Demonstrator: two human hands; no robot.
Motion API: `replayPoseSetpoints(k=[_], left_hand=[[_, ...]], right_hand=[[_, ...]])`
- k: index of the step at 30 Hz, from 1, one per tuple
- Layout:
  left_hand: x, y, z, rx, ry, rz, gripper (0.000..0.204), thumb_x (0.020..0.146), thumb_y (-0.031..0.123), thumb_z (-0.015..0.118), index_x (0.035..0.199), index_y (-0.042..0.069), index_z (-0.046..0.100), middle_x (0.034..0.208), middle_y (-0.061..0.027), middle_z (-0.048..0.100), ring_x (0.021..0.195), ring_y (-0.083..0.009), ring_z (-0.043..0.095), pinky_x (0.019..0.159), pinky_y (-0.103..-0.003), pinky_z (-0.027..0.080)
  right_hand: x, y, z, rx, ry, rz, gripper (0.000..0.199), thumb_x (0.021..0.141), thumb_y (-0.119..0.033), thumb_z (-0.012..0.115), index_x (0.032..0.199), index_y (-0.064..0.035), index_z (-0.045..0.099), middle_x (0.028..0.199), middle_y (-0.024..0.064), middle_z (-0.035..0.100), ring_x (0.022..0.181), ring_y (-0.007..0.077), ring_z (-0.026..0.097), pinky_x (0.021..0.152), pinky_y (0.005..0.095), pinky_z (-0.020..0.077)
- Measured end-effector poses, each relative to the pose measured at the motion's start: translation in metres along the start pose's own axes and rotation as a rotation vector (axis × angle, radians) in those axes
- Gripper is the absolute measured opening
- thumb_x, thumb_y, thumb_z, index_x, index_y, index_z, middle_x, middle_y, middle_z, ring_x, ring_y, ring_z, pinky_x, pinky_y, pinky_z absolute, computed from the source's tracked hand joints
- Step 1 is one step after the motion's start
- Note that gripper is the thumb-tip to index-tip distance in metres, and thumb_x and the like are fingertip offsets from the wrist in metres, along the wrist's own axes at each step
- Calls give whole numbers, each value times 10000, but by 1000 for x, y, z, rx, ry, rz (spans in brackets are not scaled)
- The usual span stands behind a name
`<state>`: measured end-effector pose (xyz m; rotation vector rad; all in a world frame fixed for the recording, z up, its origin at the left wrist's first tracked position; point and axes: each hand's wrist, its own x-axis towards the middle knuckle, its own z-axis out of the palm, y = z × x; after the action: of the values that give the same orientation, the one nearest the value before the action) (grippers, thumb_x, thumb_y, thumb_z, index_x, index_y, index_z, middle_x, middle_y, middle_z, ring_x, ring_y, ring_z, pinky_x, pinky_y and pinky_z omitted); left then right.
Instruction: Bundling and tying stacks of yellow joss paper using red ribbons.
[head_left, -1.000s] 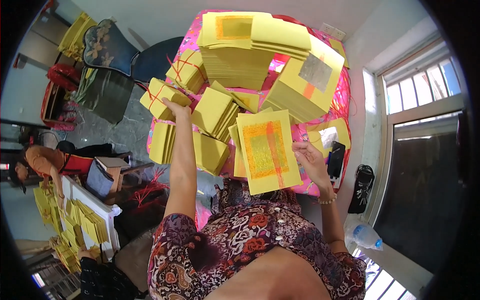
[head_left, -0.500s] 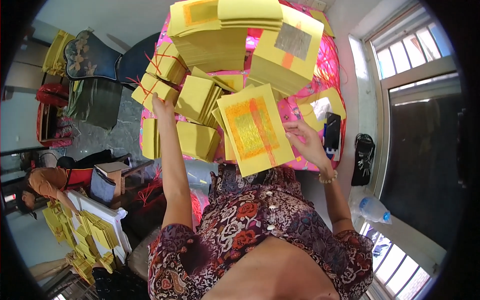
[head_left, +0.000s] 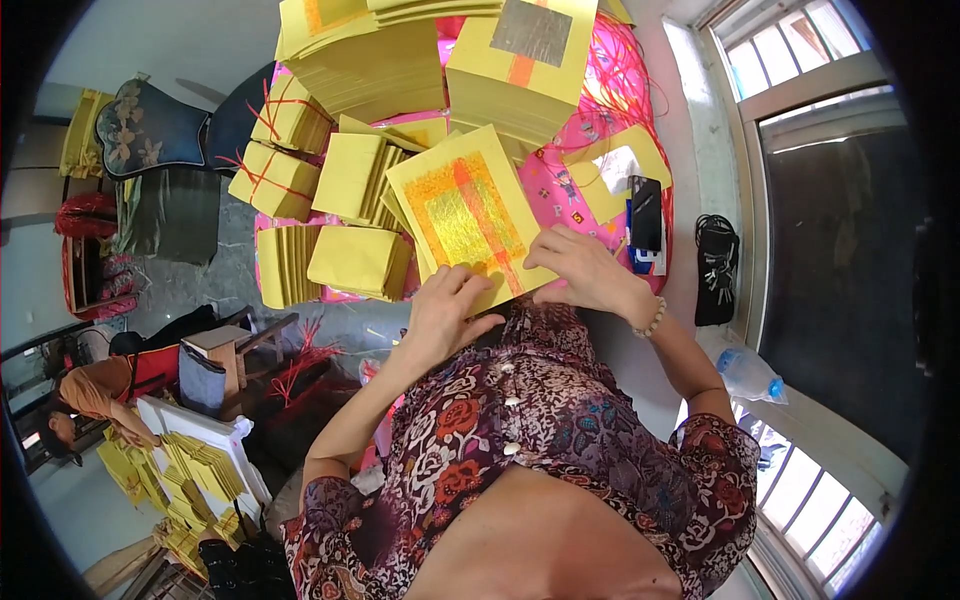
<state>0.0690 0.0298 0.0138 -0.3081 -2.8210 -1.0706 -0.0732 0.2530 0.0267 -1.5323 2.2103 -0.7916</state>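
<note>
Left hand (head_left: 440,313) and right hand (head_left: 590,268) close in before the torso

Both elbows bent. Left forearm (head_left: 365,412) angles up and inward; left wrist (head_left: 408,354) nearly in line with it. Back of that hand faces the camera, left fingers (head_left: 466,281) bent forward, left thumb (head_left: 486,325) spread clear of them and pointing rightward. Right forearm (head_left: 692,360) slants up and inward from the lower right. Right-side knuckles uppermost — right fingers (head_left: 548,247) gently curved, directed leftward, right thumb (head_left: 550,292) below them. Tightness on that side can't be judged. Hands near each other — apart, a gap between.
</note>
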Motion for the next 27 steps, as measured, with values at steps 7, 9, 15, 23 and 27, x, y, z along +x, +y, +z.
replayPoseSetpoints(k=[7, 9, 15, 23, 27], left_hand=[[2, -7, 8, -107, -2, -130, 258, 742, 181, 838, 908, 57, 683, 816, -82, 620, 771, -273, 598, 673, -360, 489], [2, -11, 11, -323, 48, -278, 181, 765, 166, 832, 825, 34, 725, 747, -68, 640, 701, -206, 611, 632, -315, 479], [6, -10, 8, -409, -1, -479, 172, 801, 179, 820, 808, 23, 749, 741, -39, 654, 645, -114, 591, 600, -263, 455], [8, -9, 8, -444, -12, -573, 192, 802, 196, 816, 775, 23, 739, 700, -11, 632, 621, -74, 550, 579, -244, 427], [9, -10, 9, -463, -3, -577, 195, 803, 189, 812, 764, 16, 731, 684, -9, 625, 598, -75, 536, 558, -247, 412]], right_hand=[[-1, 14, 1, 74, 26, -45, 253, 769, -224, 802, 918, -69, 669, 945, 49, 613, 943, 255, 599, 800, 365, 495], [2, 14, -2, 94, 9, -26, 216, 792, -230, 789, 894, -69, 686, 925, 43, 618, 929, 246, 604, 800, 359, 495], [6, 18, -2, 152, -18, 17, 180, 846, -248, 755, 879, -73, 730, 907, 35, 635, 910, 229, 609, 793, 347, 491], [6, 21, 3, 195, -12, 20, 176, 867, -236, 736, 897, -62, 734, 908, 49, 640, 908, 239, 606, 795, 355, 486], [7, 22, 6, 223, 11, 44, 196, 854, -250, 740, 874, -55, 733, 874, 53, 630, 882, 237, 586, 770, 365, 479]])
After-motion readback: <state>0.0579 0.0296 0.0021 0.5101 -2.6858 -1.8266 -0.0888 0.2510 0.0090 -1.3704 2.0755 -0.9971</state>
